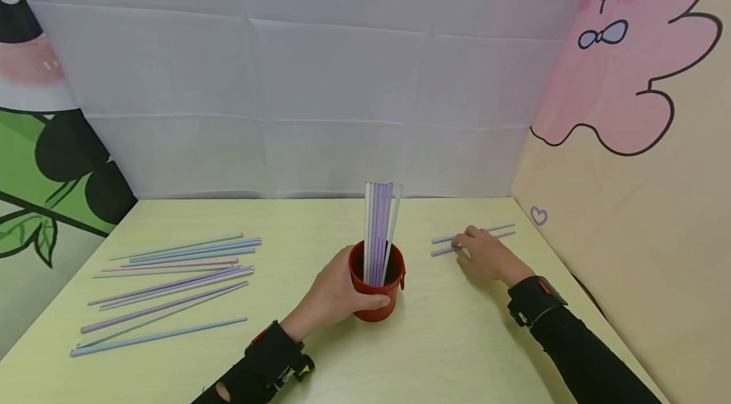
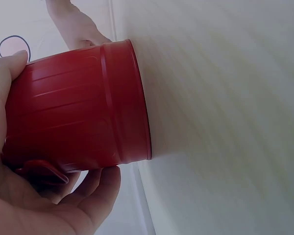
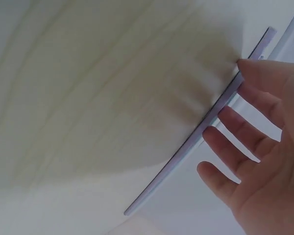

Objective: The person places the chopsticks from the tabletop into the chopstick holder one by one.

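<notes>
My left hand (image 1: 337,293) grips a red bucket-like cup (image 1: 377,312) around its side, thumb across the front. The cup stands upright on the table, and several thin sticks (image 1: 379,226), purple, white and pale green, rise out of it. At the right, my right hand (image 1: 485,255) is at a thin purple stick (image 1: 441,252) lying on the table. In the right wrist view, the thumb and fingers pinch that purple stick (image 3: 186,147) near one end. Just behind it lies a bluish stick (image 1: 442,240), partly covered by the hand.
On the left of the table (image 1: 320,366), several loose sticks (image 1: 165,286) in blue, purple, pink and pale green lie roughly side by side. A white cloth wall (image 1: 342,74) closes the back. A cream wall (image 1: 657,220) with a pink bear stands along the right edge.
</notes>
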Demonstrator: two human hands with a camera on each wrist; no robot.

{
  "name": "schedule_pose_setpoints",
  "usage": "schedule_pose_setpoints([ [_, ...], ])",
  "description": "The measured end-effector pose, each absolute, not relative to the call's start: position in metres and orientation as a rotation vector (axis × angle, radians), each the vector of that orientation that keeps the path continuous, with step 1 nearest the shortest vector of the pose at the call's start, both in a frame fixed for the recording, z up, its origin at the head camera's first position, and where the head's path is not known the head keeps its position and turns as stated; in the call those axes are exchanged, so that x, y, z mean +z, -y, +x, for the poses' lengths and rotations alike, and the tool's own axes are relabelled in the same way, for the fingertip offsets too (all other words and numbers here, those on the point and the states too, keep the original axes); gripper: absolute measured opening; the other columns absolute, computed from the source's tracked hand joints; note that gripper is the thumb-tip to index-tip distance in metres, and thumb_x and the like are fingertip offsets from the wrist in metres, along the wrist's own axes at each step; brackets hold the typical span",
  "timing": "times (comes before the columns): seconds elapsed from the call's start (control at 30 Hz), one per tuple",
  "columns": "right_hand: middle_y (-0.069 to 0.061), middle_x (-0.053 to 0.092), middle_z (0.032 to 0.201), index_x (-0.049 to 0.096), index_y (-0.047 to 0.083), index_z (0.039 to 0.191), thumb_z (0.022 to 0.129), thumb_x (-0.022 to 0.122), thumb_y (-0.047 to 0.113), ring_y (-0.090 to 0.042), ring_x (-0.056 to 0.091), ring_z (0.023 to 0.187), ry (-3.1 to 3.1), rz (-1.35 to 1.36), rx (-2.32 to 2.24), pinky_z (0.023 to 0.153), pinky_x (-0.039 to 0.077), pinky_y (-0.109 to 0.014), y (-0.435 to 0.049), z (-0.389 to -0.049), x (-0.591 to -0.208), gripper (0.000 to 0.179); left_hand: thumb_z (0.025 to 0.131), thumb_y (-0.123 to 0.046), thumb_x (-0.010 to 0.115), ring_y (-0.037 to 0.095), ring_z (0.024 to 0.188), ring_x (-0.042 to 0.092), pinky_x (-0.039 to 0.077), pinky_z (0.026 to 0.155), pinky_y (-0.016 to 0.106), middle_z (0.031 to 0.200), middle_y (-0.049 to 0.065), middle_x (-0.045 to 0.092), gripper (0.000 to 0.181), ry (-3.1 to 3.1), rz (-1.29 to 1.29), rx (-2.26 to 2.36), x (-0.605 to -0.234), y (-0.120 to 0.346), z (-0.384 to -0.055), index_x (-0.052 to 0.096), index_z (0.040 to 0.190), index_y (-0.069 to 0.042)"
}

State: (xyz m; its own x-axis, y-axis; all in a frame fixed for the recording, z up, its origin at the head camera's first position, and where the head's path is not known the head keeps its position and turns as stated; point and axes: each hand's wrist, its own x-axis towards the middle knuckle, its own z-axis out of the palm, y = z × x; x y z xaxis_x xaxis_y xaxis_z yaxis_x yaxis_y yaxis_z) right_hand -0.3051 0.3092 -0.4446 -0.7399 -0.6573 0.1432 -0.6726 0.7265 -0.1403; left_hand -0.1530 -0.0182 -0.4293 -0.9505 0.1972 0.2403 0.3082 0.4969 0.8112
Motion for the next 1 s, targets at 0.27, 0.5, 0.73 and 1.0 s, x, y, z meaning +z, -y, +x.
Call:
schedule_pose_setpoints([
  [0.27,-0.001,0.058,0.085,0.063,0.011,0.089,0.084,0.069,-0.001,-0.014,0.051,0.076,2.723,1.299,0.408,0.068,0.049,-0.033,-0.31,-0.304,-0.441,0.015,0.064,-0.05,0.085,0.009,0.106,0.051,0.051,0.084,0.035,0.122,-0.012,0.049,0.087,2.617,-0.429,-1.442,-0.43,0.018,-0.153,0.039,0.135,-0.026],
  [0.5,0.001,0.057,0.085,0.063,0.013,0.088,0.083,0.07,-0.001,-0.013,0.049,0.076,2.708,1.384,0.385,0.068,0.048,-0.031,-0.31,-0.304,-0.439,0.016,0.064,-0.05,0.085,0.009,0.106,0.051,0.051,0.083,0.035,0.122,-0.012,0.049,0.088,2.611,-0.429,-1.45,-0.43,0.019,-0.154,0.039,0.135,-0.027],
  [0.73,0.005,0.055,0.085,0.06,0.016,0.094,0.086,0.07,0.004,-0.009,0.053,0.078,2.629,1.359,0.371,0.069,0.05,-0.03,-0.306,-0.3,-0.419,0.018,0.064,-0.051,0.084,0.009,0.107,0.05,0.051,0.083,0.034,0.123,-0.012,0.049,0.088,2.624,-0.423,-1.464,-0.43,0.019,-0.154,0.038,0.136,-0.027],
  [1.0,0.003,0.055,0.09,0.059,0.011,0.101,0.086,0.069,0.002,-0.008,0.054,0.079,2.377,1.266,0.624,0.064,0.052,-0.03,-0.282,-0.287,-0.362,0.021,0.065,-0.051,0.084,0.009,0.108,0.05,0.05,0.085,0.036,0.124,-0.012,0.049,0.088,2.629,-0.422,-1.469,-0.428,0.02,-0.154,0.038,0.136,-0.028],
])
